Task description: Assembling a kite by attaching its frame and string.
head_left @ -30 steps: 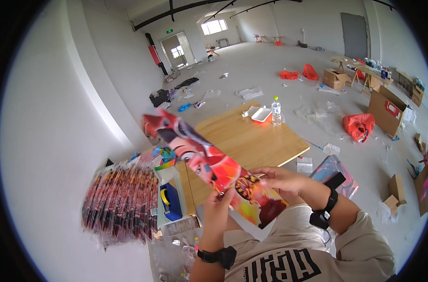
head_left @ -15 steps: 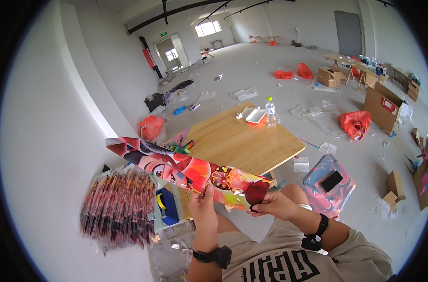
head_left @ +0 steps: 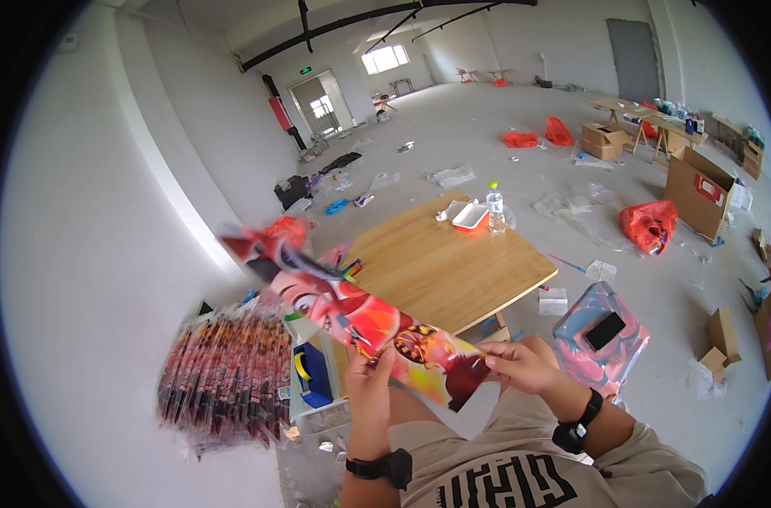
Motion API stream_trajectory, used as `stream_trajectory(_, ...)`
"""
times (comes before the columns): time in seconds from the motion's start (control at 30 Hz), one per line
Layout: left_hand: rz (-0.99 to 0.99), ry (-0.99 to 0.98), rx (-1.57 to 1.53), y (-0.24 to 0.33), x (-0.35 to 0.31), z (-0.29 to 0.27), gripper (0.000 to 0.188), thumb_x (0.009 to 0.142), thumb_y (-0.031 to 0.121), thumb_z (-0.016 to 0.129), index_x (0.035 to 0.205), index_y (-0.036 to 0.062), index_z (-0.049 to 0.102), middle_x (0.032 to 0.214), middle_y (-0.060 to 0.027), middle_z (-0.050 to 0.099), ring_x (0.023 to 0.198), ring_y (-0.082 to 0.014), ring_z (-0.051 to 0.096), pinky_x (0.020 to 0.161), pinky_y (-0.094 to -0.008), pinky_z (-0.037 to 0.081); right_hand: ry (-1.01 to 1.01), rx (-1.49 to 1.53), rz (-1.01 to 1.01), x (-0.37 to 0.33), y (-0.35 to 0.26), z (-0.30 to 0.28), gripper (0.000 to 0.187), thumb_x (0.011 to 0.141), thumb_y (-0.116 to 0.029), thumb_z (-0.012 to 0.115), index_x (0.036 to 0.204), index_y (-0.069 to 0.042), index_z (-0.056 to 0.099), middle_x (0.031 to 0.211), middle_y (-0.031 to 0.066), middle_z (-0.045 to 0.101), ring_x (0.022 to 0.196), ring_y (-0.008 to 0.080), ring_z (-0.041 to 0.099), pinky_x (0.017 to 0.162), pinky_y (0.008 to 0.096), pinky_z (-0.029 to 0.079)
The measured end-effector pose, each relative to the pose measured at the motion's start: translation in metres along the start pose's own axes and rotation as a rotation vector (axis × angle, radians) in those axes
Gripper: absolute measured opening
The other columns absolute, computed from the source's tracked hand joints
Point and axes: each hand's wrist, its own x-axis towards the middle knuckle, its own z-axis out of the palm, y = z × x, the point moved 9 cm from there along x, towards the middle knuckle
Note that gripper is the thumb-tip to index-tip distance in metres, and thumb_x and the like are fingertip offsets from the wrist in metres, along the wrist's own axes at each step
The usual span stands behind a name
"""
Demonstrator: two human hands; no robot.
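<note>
A long glossy strip (head_left: 356, 317), printed in red, yellow and pink with a cartoon face, slants across my lap toward the upper left; its far end is blurred. I cannot tell if it is a folded sheet or a sleeve. My left hand (head_left: 370, 385) grips its lower edge, thumb in front. At the dark red near end, my right hand (head_left: 521, 366) pinches the upper corner between thumb and fingers. Beyond the strip stands a wooden table (head_left: 453, 262). Left of my legs lies a large stack of similar printed packs (head_left: 224, 377) in clear plastic.
A water bottle (head_left: 495, 209) and a white-and-red tray (head_left: 470, 215) stand on the table. A blue case (head_left: 312, 377) with a yellow handle sits by the stack. To my right, a black phone (head_left: 605, 331) rests on a patterned stool (head_left: 618, 368). Cardboard boxes (head_left: 697, 190) and red bags (head_left: 648, 226) lie farther off.
The strip has tilted more steeply, its near end dropping. My right hand has shifted from the lower corner to the upper corner of that end. The view has turned slightly left.
</note>
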Motion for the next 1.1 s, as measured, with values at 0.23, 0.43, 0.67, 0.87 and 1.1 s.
stream_trajectory(0.23, -0.213, -0.231, 0.160, -0.024, -0.013, 0.031, 0.024, 0.097, 0.007, 0.071, 0.120, 0.0007, 0.068, 0.102, -0.0020, 0.071, 0.087, -0.0086, 0.066, 0.079, -0.0244, 0.054, -0.180, -0.164, -0.014, 0.022, -0.036, 0.037, 0.065, 0.101, -0.014, 0.065, 0.156, 0.002, 0.034, 0.148, 0.0144, 0.054, 0.130, 0.0189, 0.055, 0.109, 0.0330, 0.045)
stream_trajectory(0.43, -0.307, -0.341, 0.234, -0.071, -0.013, 0.011, 0.025, 0.097, 0.012, 0.072, 0.118, 0.0002, 0.068, 0.093, -0.0016, 0.070, 0.081, -0.0088, 0.065, 0.072, -0.0236, 0.051, 0.076, -0.214, 0.339, 0.037, 0.000, 0.032, 0.036, 0.103, -0.012, 0.063, 0.135, 0.005, 0.060, 0.126, 0.0089, 0.068, 0.113, 0.0158, 0.064, 0.100, 0.0298, 0.051)
stream_trajectory(0.67, -0.310, -0.312, 0.170, -0.096, -0.005, -0.004, 0.021, 0.096, 0.012, 0.074, 0.110, -0.0025, 0.069, 0.097, -0.0033, 0.073, 0.084, -0.0078, 0.065, 0.075, -0.0224, 0.051, 0.188, -0.077, 0.241, 0.046, 0.058, -0.024, 0.026, 0.104, -0.010, 0.060, 0.124, 0.005, 0.067, 0.117, 0.0090, 0.073, 0.106, 0.0164, 0.067, 0.096, 0.0319, 0.054)
stream_trajectory(0.87, -0.315, -0.334, 0.349, -0.072, 0.010, -0.014, 0.026, 0.095, 0.026, 0.075, 0.100, 0.0016, 0.072, 0.085, -0.0016, 0.073, 0.076, -0.0057, 0.064, 0.067, -0.0226, 0.047, 0.082, -0.074, 0.264, 0.066, 0.063, -0.015, 0.028, 0.104, -0.007, 0.059, 0.129, 0.003, 0.063, 0.123, 0.0095, 0.070, 0.111, 0.0169, 0.066, 0.099, 0.0343, 0.052)
stream_trajectory(1.1, -0.345, -0.371, 0.577, -0.078, 0.026, -0.027, 0.028, 0.093, 0.030, 0.077, 0.098, 0.0026, 0.072, 0.077, -0.0021, 0.071, 0.070, -0.0070, 0.063, 0.064, -0.0239, 0.047, 0.047, -0.044, 0.375, 0.081, 0.079, -0.013, 0.032, 0.104, -0.008, 0.059, 0.134, 0.002, 0.059, 0.128, 0.0086, 0.067, 0.116, 0.0183, 0.064, 0.102, 0.0353, 0.051)
